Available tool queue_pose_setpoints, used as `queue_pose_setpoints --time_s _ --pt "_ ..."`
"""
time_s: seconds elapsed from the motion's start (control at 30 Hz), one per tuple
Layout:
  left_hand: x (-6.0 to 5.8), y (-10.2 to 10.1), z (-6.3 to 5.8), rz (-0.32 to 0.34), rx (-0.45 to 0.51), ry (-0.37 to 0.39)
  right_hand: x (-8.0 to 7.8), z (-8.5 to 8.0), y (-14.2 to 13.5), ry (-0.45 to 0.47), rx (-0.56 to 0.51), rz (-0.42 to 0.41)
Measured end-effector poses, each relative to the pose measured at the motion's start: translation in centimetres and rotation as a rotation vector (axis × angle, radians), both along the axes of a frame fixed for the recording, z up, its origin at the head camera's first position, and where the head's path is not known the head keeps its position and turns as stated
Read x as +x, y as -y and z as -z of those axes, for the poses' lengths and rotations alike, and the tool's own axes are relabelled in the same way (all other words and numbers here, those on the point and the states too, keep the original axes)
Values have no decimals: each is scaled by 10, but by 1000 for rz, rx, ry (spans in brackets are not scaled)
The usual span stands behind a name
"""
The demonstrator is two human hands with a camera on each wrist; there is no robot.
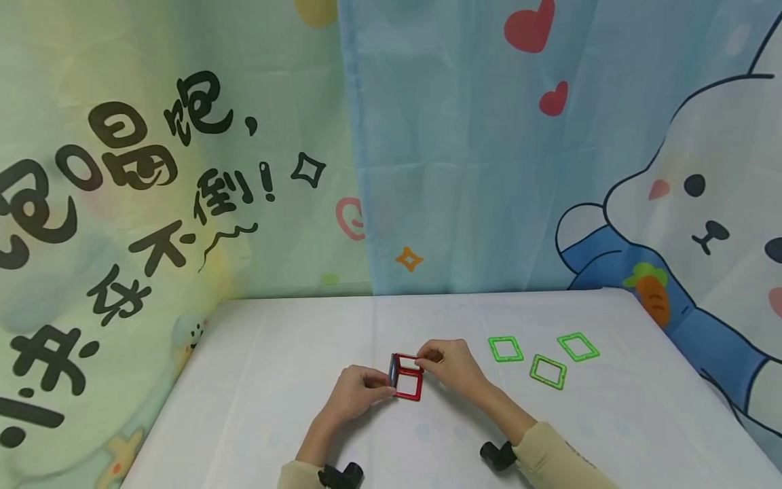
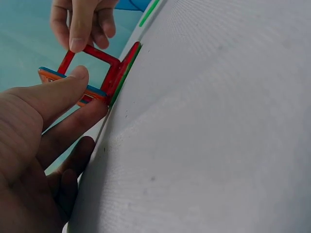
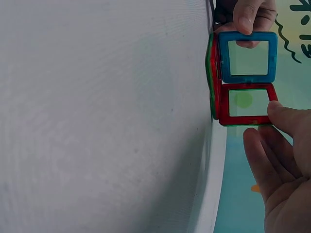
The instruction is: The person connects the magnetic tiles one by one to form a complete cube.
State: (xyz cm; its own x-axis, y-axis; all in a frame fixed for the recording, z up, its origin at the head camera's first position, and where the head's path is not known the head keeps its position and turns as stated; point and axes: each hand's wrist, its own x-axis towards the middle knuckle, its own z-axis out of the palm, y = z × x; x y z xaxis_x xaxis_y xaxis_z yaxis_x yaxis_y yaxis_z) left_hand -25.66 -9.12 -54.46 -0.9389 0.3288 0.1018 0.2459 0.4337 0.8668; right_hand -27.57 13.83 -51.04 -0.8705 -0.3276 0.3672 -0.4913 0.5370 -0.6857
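Observation:
A red square magnetic tile frame (image 1: 408, 396) lies flat on the white table. At its back edge stands a second red tile (image 3: 245, 120), and along the left side stands a blue tile (image 3: 224, 58) with an orange face in the left wrist view. The three meet at a corner. My left hand (image 1: 360, 390) pinches the blue tile between thumb and fingers, low at its near side. My right hand (image 1: 452, 367) pinches the standing red tile by its right edge, with thumb and fingertips on the frame.
Three green square frames lie on the table (image 1: 293, 407) to the right: one green frame (image 1: 506, 360) nearest, another green frame (image 1: 534, 375) closer to me, a third green frame (image 1: 592, 354) farther right. A printed curtain (image 1: 464, 204) hangs behind the table.

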Motion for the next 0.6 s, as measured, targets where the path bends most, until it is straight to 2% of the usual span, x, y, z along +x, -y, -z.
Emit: queue_pose_setpoints --time_s 0.37,0.6 --pt "-3 1 -1 23 -39 -3 -1 3 0 25 -28 11" --pt "-4 6 -7 65 -35 18 -2 5 0 22 -36 22"
